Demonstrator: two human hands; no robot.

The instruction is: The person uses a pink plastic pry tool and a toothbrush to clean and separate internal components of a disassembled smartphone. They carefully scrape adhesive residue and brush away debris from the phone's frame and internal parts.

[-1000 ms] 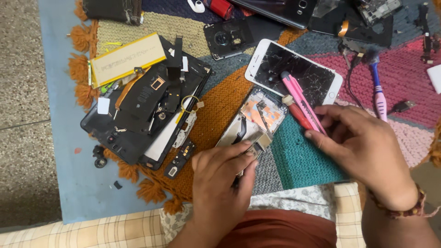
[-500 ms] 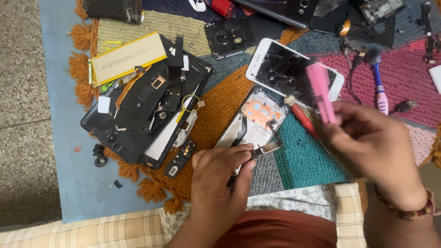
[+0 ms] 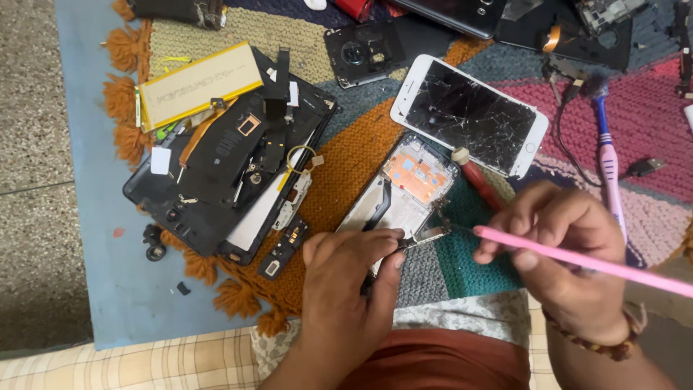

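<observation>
Pink tool (image 3: 577, 260) swung low, pinched in right hand (image 3: 570, 253); left hand (image 3: 346, 289) presses opened phone (image 3: 404, 195)

A cracked white phone (image 3: 469, 115) lies on the woven rug (image 3: 346, 166), a yellow battery (image 3: 198, 85) tops a heap of black phone parts (image 3: 224, 173) at the left, a camera cover (image 3: 368, 50) sits above, and a toothbrush (image 3: 606, 155) lies at the right.

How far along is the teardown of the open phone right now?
Done: opened phone frame lies bare, orange board showing. In hand: left hand pins its lower edge; right hand points a pink tool at the small metal part. Left: that part looks attached.
</observation>
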